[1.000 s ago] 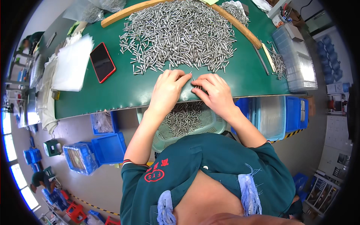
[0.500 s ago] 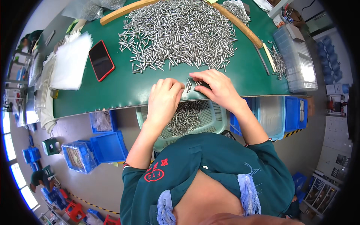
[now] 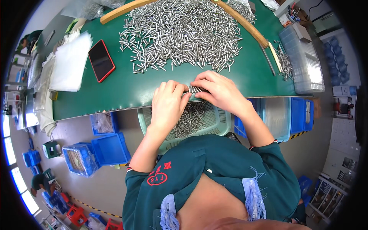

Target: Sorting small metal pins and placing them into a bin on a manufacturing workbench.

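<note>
A few screws point(image 3: 196, 89) bunched near the frame's centre
Left hand point(image 3: 167, 101) at their left end, whether its fingers pinch I can't tell; the screws' long axes run roughly up-down in frame, head end unclear; right hand point(image 3: 221, 91) has thumb and fingers clamped on them, and a slack pinch could spill some into the basket point(image 3: 223, 119) below centre

Your left forearm point(image 3: 150, 143) and right forearm point(image 3: 257, 126) angle forward and inward, converging ahead of your chest. Your left grip point(image 3: 167, 100) shows the back of the hand, its fingers bent inward. Your right grip point(image 3: 219, 91) faces it, fingers curved, thumb nearer your body and spread from the index finger. Both sets of fingertips point(image 3: 186, 96) sit close together.
</note>
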The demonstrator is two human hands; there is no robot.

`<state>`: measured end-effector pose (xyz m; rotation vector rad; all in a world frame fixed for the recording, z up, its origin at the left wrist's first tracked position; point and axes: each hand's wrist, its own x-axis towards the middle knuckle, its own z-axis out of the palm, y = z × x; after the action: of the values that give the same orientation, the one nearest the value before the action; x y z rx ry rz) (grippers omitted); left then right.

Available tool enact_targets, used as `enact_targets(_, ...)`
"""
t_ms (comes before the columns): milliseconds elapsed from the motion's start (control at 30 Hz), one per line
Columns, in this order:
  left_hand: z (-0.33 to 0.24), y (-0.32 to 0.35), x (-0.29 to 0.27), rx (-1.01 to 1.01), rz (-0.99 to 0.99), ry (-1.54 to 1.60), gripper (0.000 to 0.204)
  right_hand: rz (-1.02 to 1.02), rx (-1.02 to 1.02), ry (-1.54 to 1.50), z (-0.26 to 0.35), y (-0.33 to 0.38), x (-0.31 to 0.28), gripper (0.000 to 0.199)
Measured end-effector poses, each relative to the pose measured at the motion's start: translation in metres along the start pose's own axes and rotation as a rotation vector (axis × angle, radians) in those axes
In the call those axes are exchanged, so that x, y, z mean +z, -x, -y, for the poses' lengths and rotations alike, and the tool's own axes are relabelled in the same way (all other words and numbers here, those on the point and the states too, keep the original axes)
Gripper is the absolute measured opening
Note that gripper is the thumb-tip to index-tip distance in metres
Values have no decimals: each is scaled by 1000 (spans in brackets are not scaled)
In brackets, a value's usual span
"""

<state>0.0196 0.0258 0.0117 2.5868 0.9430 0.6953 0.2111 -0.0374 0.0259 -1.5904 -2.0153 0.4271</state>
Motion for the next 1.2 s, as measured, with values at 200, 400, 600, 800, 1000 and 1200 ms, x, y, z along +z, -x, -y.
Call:
enact_targets(200, -2, 2, -3, -11, -7, 31, 14, -64, 24, -21, 2, 6, 8, 35)
enact_targets(400, -5, 11, -5, -26, -35, 26, 14, -143, -12, 131, 11, 0, 14, 24)
enact_targets(600, -4, 35, -15, -599, 506, 1169, 27, -178, -67, 140, 3, 3, 16, 17)
enact_targets(800, 6, 34, 21, -893, 571, 2152, 32, -19, -110, 59, 10, 13, 5, 19)
enact_targets(1000, 7, 33, 32, -864, 606, 2055, 28, -4, -88, 36, 21, 25, 2, 27)
enact_targets(1200, -10, 32, 29, -812, 565, 1638, 28, 51, 47, -155, 24, 32, 0, 38)
